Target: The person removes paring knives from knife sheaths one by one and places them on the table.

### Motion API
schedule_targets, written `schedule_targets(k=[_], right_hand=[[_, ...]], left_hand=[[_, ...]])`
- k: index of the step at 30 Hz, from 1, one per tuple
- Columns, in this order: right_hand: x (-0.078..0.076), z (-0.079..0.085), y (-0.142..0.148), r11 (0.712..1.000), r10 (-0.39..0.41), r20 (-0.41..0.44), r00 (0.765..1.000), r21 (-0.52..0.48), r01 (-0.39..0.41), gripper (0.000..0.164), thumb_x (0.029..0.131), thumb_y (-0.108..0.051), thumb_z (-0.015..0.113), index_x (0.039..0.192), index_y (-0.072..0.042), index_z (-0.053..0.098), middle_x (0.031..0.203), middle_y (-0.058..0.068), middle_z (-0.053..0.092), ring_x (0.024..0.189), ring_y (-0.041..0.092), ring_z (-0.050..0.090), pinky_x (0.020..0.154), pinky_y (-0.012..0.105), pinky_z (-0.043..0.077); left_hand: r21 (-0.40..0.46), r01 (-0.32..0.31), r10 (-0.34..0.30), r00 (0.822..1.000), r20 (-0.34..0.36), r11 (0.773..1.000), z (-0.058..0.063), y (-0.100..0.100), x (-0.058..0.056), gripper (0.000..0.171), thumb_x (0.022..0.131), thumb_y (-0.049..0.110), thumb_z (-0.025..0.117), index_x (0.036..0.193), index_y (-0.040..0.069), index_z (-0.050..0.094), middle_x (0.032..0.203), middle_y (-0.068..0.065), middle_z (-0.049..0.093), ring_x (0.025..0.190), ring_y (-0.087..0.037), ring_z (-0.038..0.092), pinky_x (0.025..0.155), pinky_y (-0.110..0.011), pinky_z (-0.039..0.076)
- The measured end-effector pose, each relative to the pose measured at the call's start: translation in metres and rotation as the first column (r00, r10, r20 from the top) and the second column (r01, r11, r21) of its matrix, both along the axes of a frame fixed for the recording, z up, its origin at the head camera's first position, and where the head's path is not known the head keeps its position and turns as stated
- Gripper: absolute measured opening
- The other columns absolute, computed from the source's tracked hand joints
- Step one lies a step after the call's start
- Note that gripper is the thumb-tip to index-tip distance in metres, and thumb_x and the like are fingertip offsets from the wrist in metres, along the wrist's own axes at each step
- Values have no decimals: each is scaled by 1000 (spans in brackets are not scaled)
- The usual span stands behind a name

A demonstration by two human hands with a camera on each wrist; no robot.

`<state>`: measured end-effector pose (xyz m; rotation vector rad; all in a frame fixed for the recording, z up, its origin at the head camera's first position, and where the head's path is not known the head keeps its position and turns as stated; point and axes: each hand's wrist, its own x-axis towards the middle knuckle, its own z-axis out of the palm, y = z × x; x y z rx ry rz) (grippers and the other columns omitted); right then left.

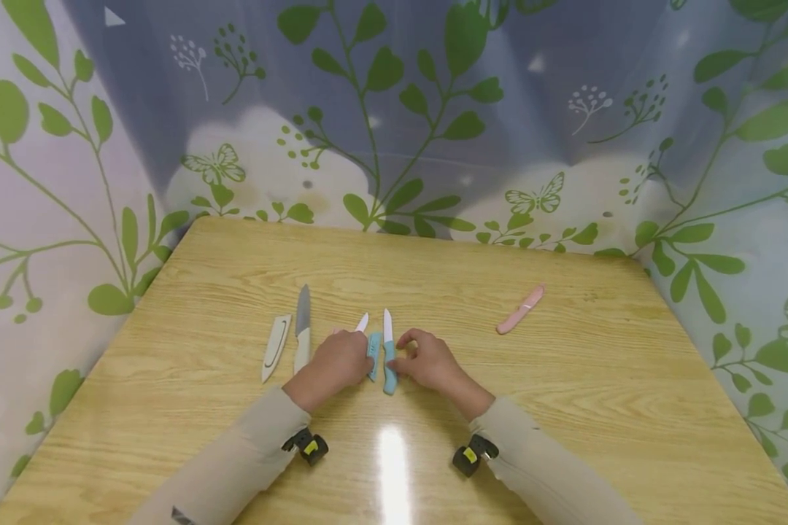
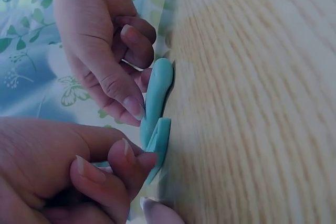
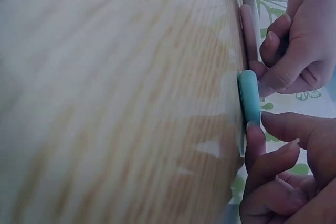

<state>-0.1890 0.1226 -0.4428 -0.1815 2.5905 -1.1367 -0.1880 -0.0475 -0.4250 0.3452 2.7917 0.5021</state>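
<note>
At the middle of the table lies a small knife (image 1: 390, 364) with a turquoise handle and white blade. My right hand (image 1: 433, 361) pinches its handle (image 3: 250, 98) between thumb and fingertips. Just left of it is a turquoise blade sheath (image 1: 373, 356), whose near end my left hand (image 1: 340, 359) pinches; the left wrist view shows the sheath (image 2: 161, 135) overlapping the turquoise handle. Beyond the left hand a white blade (image 1: 362, 322) sticks out, with its pink handle (image 3: 249, 30) mostly hidden by that hand in the head view.
Left of the hands lie a larger knife (image 1: 303, 321) with a grey blade and cream handle, and a cream sheath (image 1: 276, 348). A pink sheathed knife or sheath-like piece (image 1: 521, 310) rests farther right. Leaf-patterned curtains (image 1: 394, 146) border the wooden table (image 1: 597, 394).
</note>
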Motion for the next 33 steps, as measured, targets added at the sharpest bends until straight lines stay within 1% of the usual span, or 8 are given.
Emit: schedule_targets(k=[6,9,11,16,21,25,28,33], right_hand=[[1,3,3,1000,-16,-9,1000,-9,16,32,84,-24,72,106,-4,59,64,6,66,47,10,45,44,23,36],[1,3,5,1000,-21,-12,1000,-13,21,33,85,-24,71,107,-4,59,66,6,69,48,11,49,44,23,38],[1,4,6,999,-28,-13,1000,-18,28,33,85,-24,71,107,-4,58,67,7,69,47,11,50,44,23,40],[1,6,11,999,-38,-35,999,-21,38,33,85,-24,71,108,-3,58,66,7,69,49,15,56,44,24,43],[-1,8,16,999,-29,-76,997,25,31,35,85,-26,72,110,-4,59,67,5,69,51,15,58,47,26,44],[-3,9,21,999,-31,-85,996,38,34,38,84,-26,72,111,-3,59,70,5,71,55,17,61,50,28,47],[-5,11,27,998,-41,-91,995,48,45,37,84,-26,72,110,-3,60,72,5,71,58,17,62,52,29,48],[-7,14,35,997,-49,-98,994,60,55,34,84,-25,71,108,-3,61,73,7,71,60,18,63,53,29,49]], left_hand=[[53,-17,18,1000,-19,998,2,0,-3,45,94,24,56,52,13,46,46,3,38,39,-11,39,36,-22,30],[74,-18,20,999,-35,997,5,3,-3,47,94,27,57,50,14,44,43,4,35,38,-10,35,35,-21,27],[82,-16,20,998,-53,997,7,5,-4,46,93,29,58,52,13,46,44,4,35,38,-10,34,35,-21,26],[83,1,7,996,-88,997,10,10,-5,36,93,33,59,66,10,52,51,1,43,44,-13,40,39,-24,29],[86,39,-30,994,-101,996,13,15,-9,31,93,32,59,73,9,55,57,-1,52,46,-13,44,40,-24,31],[59,73,-66,991,-117,996,18,21,-12,29,93,32,60,85,4,62,61,-1,56,46,-12,46,39,-23,32],[27,106,-102,986,-135,994,20,25,-14,30,93,32,61,92,2,62,63,-2,56,48,-13,47,40,-23,33],[4,151,-149,981,-127,989,20,34,-19,31,93,32,60,96,2,61,61,-1,53,48,-12,45,40,-22,32]])
